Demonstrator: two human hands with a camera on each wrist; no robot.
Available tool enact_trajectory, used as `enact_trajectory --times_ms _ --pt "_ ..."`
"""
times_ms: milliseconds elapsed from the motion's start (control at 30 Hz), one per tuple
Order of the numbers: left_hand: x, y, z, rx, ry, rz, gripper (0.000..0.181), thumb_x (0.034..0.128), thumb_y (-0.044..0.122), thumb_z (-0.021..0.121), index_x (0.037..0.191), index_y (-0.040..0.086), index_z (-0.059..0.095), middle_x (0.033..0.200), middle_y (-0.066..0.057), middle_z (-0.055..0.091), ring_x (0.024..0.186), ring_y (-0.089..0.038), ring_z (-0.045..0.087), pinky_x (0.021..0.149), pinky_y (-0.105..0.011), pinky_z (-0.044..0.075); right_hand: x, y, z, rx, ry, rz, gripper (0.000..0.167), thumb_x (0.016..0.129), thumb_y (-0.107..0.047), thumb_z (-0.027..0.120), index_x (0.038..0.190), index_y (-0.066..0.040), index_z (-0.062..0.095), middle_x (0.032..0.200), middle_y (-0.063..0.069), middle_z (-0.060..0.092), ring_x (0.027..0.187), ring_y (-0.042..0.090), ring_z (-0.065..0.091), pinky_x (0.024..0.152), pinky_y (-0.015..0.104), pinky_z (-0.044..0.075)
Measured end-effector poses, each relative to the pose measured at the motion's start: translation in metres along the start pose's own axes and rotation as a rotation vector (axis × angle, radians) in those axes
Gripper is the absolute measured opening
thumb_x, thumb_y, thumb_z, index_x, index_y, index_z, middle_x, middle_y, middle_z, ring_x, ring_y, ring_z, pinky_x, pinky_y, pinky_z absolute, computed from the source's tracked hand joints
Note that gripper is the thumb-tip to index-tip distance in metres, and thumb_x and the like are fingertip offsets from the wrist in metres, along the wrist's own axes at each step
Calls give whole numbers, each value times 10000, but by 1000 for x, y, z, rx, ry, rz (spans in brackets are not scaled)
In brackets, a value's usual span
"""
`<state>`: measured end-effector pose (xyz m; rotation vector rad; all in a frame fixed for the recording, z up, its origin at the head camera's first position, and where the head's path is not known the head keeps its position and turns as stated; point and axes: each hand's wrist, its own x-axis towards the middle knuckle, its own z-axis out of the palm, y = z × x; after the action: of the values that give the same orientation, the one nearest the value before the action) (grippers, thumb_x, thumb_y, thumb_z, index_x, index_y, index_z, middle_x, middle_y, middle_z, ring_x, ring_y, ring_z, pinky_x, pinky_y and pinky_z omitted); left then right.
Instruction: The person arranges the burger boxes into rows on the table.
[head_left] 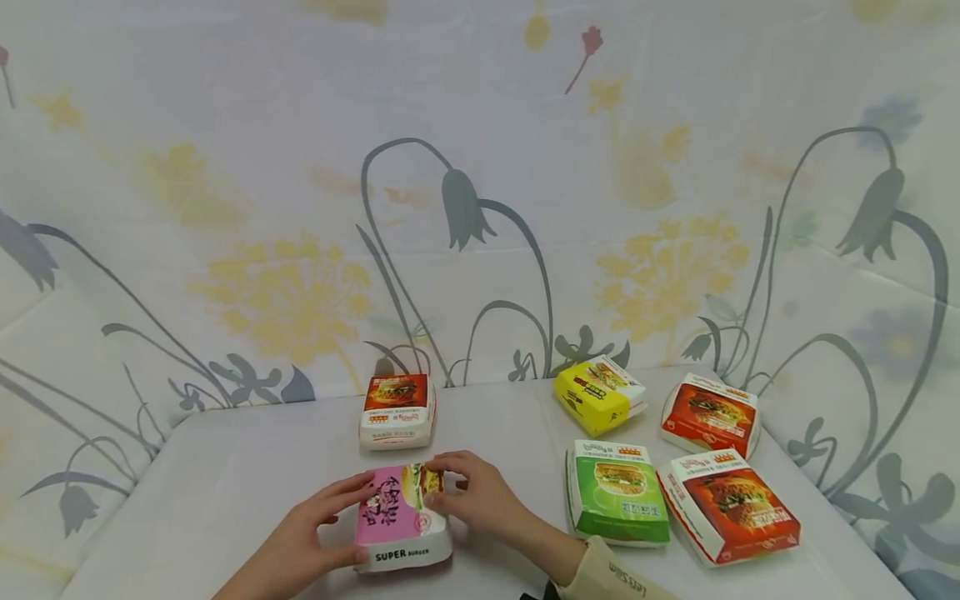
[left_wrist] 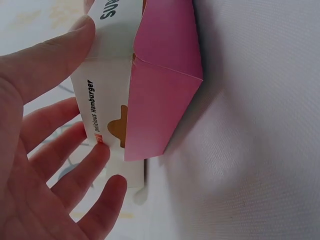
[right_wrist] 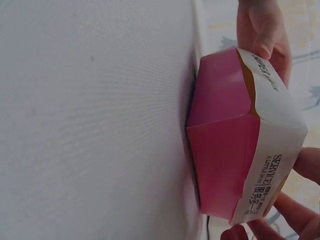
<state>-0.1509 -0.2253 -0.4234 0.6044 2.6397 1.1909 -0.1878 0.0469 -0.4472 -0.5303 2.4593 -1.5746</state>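
Observation:
A pink and white burger box [head_left: 388, 518], closed and marked SUPER BURGER, lies at the front of the table. My left hand [head_left: 303, 527] holds it from the left, the thumb at its front corner and the forefinger by the far edge. In the left wrist view, the thumb [left_wrist: 60, 55] touches the white lid and the other fingers are spread along the side. From the right, my right hand [head_left: 483, 500] grips the far right corner, thumb over the top. The right wrist view shows several fingertips [right_wrist: 295, 212] against the white lid above the pink base [right_wrist: 225, 160].
A red burger box [head_left: 397, 408] stands behind the pink one. To the right are a yellow box [head_left: 596, 396], a green box [head_left: 618, 492] and two more red boxes, one farther back [head_left: 708, 415] and one nearer [head_left: 731, 504]. A flowered curtain [head_left: 480, 275] hangs behind the white table.

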Motion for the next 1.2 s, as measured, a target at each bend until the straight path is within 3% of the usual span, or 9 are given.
enact_trajectory --times_ms 100,300,500,567,733,833,967,1200 --pt "-2 -2 -1 1 -7 22 658 827 414 793 1412 202 580 1536 -65 431 1368 -433 389 929 -461 507 0 0 0 1 -11 2 418 871 -317 769 1261 -196 685 1346 4 590 1279 269 517 999 466 476" --pt "-1 -7 -5 -43 -15 21 582 842 365 787 1381 238 610 1539 -50 432 1373 -429 387 941 -587 478 -2 1 -1 25 -29 10 433 875 -336 769 1280 -216 672 1388 9 577 1322 271 489 1028 477 451" --pt "-5 -15 -6 22 65 148 524 862 381 759 1346 219 643 1452 -36 539 1292 -133 507 852 -342 546 -4 1 -3 38 -31 2 414 884 -325 763 1271 -211 671 1399 27 572 1336 279 476 1036 481 443" --pt "-6 -15 -7 31 91 139 486 871 361 758 1327 229 658 1428 -20 563 1273 -107 517 839 -316 544 -5 2 -4 40 -35 -2 396 895 -313 753 1269 -211 672 1399 30 574 1336 276 478 1036 478 445" --pt "-6 -11 -8 29 164 72 386 882 296 758 1261 254 696 1351 31 618 1235 -195 559 816 -295 540 -8 3 -7 28 -51 -9 341 927 -267 718 1261 -210 680 1365 6 598 1309 263 505 1013 466 468" --pt "-6 -11 -8 26 190 65 336 890 271 753 1223 247 714 1322 32 636 1215 -220 573 806 -295 541 -10 4 -8 9 -53 -22 316 933 -256 709 1246 -219 691 1333 -18 617 1279 246 531 991 448 485" --pt "-5 -12 -8 36 178 64 318 915 266 725 1230 228 715 1345 18 624 1228 -185 567 818 -284 541 -11 4 -10 -18 -54 -43 296 933 -243 693 1228 -224 712 1300 -39 643 1245 212 556 962 403 502" --pt "-3 -10 -6 73 188 28 410 916 384 710 1280 196 696 1388 56 591 1277 -265 545 902 -333 531 -18 0 -12 -30 -92 -18 268 943 -229 672 1204 -225 734 1263 -60 668 1207 174 586 909 315 523"
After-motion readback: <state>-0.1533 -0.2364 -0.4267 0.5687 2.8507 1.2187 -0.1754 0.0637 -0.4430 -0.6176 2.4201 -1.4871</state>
